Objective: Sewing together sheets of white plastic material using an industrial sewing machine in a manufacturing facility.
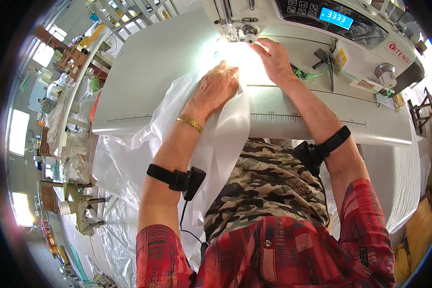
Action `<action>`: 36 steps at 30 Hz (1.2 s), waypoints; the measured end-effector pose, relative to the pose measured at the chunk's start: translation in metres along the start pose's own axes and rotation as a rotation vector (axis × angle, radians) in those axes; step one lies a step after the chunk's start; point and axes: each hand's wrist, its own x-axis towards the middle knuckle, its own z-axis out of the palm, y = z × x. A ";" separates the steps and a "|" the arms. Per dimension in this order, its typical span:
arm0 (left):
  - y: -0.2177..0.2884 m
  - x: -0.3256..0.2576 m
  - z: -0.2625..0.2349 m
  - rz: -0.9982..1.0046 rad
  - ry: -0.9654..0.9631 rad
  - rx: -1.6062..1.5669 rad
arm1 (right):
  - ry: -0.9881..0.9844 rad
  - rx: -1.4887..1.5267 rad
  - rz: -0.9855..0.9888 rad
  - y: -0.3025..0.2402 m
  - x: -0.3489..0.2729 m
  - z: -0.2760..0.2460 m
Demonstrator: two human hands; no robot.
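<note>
The left hand lies flat, fingers together, pressing white woven fabric onto the worktop. The right hand, farther and to the right, rests fingers spread on the fabric just beside the sewing machine needle. The fabric drapes off the near edge leftward.

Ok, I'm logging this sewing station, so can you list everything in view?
sewing machine: one, white with a blue lit display, top centre.
table: one, pale grey with a ruler strip along its front edge.
white fabric: one sheet, under both hands, hanging off the front edge.
green thread: one strand, beside the machine base.
clear plastic sheeting: heaped, lower left.
left hand: flat on the fabric, gold bracelet on the wrist.
right hand: flat by the needle.
forearm bands: two, black.
</note>
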 end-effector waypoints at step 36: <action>0.022 -0.086 -0.062 -0.250 -0.063 0.004 | -0.096 -0.289 -0.320 -0.023 -0.045 -0.018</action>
